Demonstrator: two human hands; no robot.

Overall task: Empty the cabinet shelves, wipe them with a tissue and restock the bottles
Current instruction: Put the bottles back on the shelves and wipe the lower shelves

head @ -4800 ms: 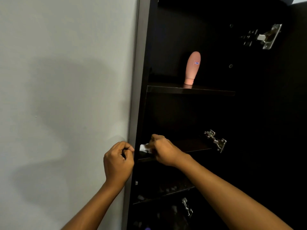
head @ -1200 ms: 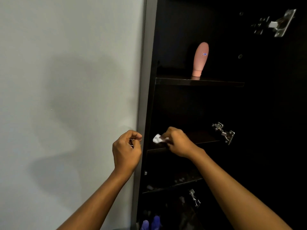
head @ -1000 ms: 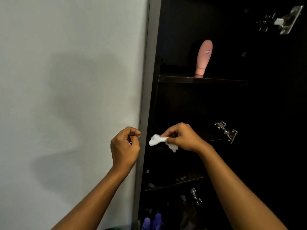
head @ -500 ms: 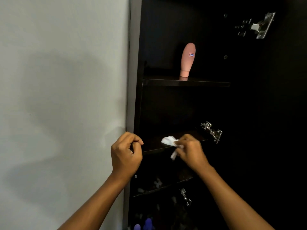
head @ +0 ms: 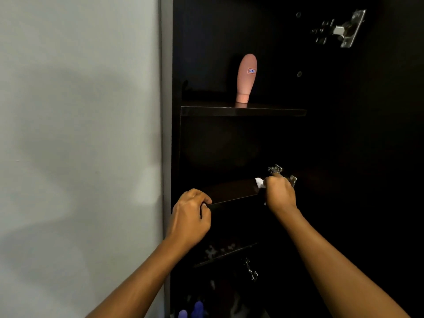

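Observation:
I face a tall dark cabinet. A pink bottle [head: 246,78] stands cap down on the upper shelf [head: 243,111]. My right hand [head: 278,195] grips a crumpled white tissue [head: 259,182] at the right end of the middle shelf [head: 231,191], close to a metal hinge [head: 275,169]. My left hand [head: 190,219] hovers with curled fingers at the left front edge of that shelf, and I cannot tell if it holds anything.
A grey wall [head: 78,145] runs along the cabinet's left side [head: 166,111]. A lower shelf [head: 224,254] carries small pale objects. Purple caps [head: 192,311] show at the bottom. Another hinge [head: 344,29] sits at the top right.
My right hand, holding the tissue, has moved from the left end of the middle shelf to its right end by the hinge. My left hand stayed at the shelf's left edge.

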